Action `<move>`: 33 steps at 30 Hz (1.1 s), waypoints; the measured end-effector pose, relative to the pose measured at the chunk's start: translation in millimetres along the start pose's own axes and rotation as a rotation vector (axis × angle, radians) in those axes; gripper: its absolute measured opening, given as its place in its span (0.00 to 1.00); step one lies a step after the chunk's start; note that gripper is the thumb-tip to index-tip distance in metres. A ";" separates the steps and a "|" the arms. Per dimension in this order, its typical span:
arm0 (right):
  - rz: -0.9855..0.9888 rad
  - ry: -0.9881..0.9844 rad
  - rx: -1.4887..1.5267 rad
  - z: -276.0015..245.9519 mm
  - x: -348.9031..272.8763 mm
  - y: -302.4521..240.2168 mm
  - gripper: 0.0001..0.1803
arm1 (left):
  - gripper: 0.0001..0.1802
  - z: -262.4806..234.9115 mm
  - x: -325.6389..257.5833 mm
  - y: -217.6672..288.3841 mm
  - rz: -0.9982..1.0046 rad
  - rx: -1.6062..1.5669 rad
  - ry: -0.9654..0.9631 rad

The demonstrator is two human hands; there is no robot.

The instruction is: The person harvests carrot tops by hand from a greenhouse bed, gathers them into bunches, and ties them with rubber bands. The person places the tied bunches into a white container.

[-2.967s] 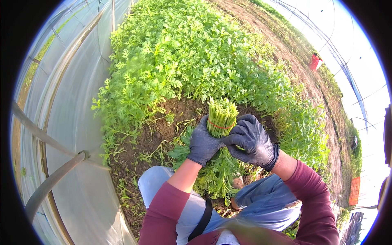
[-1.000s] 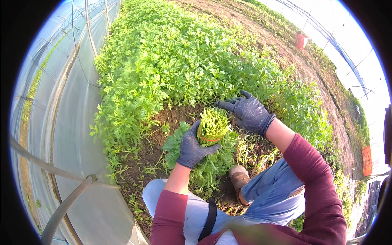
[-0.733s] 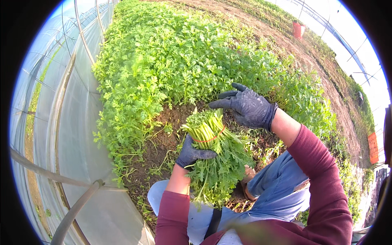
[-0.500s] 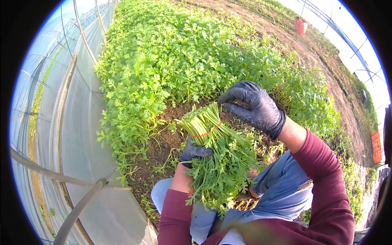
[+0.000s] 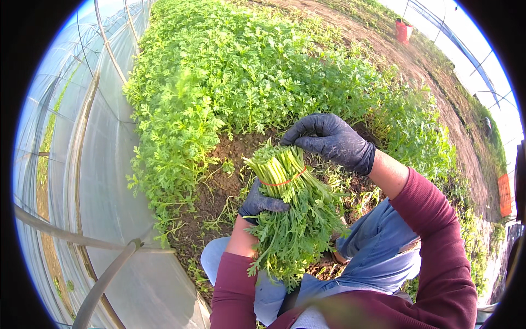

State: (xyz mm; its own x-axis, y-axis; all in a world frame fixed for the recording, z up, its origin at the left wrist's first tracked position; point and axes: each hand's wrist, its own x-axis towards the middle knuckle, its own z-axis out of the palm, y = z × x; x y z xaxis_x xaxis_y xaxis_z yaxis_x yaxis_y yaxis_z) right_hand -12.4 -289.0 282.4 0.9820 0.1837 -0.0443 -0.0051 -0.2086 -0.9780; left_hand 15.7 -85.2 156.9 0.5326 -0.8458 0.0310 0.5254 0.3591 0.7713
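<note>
In the head view, a bundle of leafy greens (image 5: 298, 219) is held above the person's lap, with its cut stem ends directed away from the body and its leaves hanging toward the knees. The stems are encircled by a red band (image 5: 280, 183). The bundle is grasped from its left side by the black-gloved left hand (image 5: 262, 204). The black-gloved right hand (image 5: 335, 141) is positioned at the stem ends, fingers curled and thumb brought near the index fingertip; whether anything is pinched cannot be told. Bare soil (image 5: 219, 162) and a planted bed (image 5: 235, 71) are located beyond.
</note>
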 end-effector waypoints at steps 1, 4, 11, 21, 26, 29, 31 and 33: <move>-0.182 -0.013 -0.100 0.1 -0.9 -0.2 0.11 | 0.51 2.6 0.0 2.4 -0.008 0.010 -0.006; -0.491 0.010 -0.436 -0.6 -4.1 -3.9 0.12 | 0.50 13.2 -0.9 6.3 -0.049 -0.101 0.001; -0.426 -0.256 -0.016 -9.9 -5.6 -21.4 0.11 | 0.45 3.0 2.7 -2.1 -0.045 -0.126 -0.023; 0.034 0.077 -0.896 22.1 -23.9 -15.9 0.22 | 0.35 -3.6 8.6 -7.1 0.164 0.117 0.145; 0.082 0.082 -0.673 22.3 -14.3 -3.0 0.16 | 0.34 0.5 5.7 -5.1 0.193 0.165 0.200; 0.199 0.004 -0.333 12.6 -13.3 -8.9 0.13 | 0.32 -4.0 6.1 -8.1 0.204 0.139 0.184; 0.219 -0.085 0.012 -0.9 -17.6 -18.5 0.09 | 0.31 -7.7 7.3 -9.3 0.127 -0.063 0.210; 0.145 -0.092 0.254 -6.1 -18.4 -24.2 0.06 | 0.30 -9.5 6.8 -9.2 0.190 0.035 0.181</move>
State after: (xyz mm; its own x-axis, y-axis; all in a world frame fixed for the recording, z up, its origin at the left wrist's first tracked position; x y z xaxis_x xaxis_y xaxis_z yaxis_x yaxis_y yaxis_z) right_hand -29.2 -293.2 308.1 0.9466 0.2578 -0.1938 -0.2021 0.0057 -0.9794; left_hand 20.8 -90.5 143.9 0.7310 -0.6792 0.0658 0.3831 0.4883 0.7841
